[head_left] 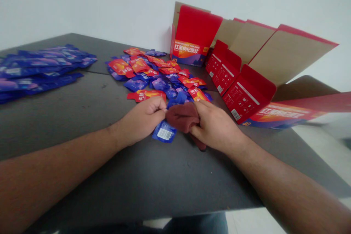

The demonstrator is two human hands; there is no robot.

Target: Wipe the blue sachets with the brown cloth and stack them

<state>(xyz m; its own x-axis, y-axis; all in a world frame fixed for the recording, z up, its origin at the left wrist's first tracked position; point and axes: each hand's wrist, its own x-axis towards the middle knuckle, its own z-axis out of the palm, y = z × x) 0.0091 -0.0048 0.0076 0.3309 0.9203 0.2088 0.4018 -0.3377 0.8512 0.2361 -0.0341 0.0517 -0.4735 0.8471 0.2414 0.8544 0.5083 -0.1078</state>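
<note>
My right hand [216, 126] is closed round a folded reddish-brown cloth [183, 116], which lies over the middle of a blue pouch [165, 133]. The pouch's lower end, with a white barcode label, shows below the cloth. My left hand [146, 119] is curled into a pinch at the pouch's left edge, its fingertips close against the cloth. Just beyond both hands lies a loose heap of small red-orange pouches [120, 67] and blue pouches [137, 83]. One red pouch [146, 95] rests right behind my left hand.
On the left, long blue packs [44, 60] are stacked across the dark table [123, 186]. Open red cartons [189, 45] with raised flaps stand at the back right, several in a row along the right side [241, 93]. A pale wall [90, 3] rises behind the table.
</note>
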